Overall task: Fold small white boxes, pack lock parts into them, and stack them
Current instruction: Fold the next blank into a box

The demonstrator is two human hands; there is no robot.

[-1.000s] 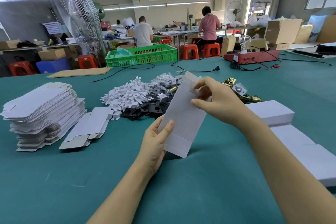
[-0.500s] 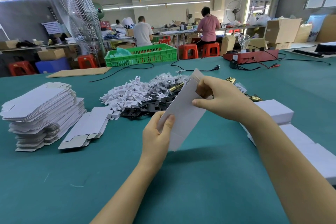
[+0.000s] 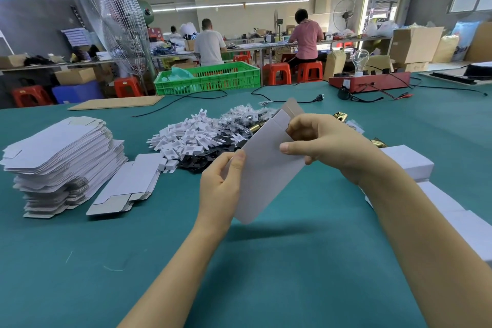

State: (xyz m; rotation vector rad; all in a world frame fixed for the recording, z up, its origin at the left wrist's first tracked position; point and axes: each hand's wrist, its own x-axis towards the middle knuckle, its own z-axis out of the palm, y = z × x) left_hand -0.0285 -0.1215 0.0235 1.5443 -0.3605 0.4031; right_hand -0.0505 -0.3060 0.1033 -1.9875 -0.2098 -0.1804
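Above the green table (image 3: 239, 274), at centre: one white box blank (image 3: 266, 168), held off the cloth and tilted, its far end higher than its near end.
Left hand (image 3: 221, 189): I pinch the blank's near left edge, thumb on the front face, fingers behind it.
Right hand (image 3: 327, 144): I hold the blank's far right part, thumb on the front face, fingers curled round the edge near the top flap; the flap stands open behind my fingers.
Flat blanks (image 3: 58, 157): tall pile at my left on the table; a smaller flat pile (image 3: 127, 184) lies just beside it.
Lock parts (image 3: 207, 138): heap of white plastic pieces, black pieces and bagged items past the blank; brass pieces (image 3: 340, 115) show past my right hand.
Folded boxes (image 3: 407, 162): white, closed, in a row along my right, partly hidden by my forearm.
Far edge of table: green crate (image 3: 207, 78), red device (image 3: 370, 82) with a bulb, black cables.
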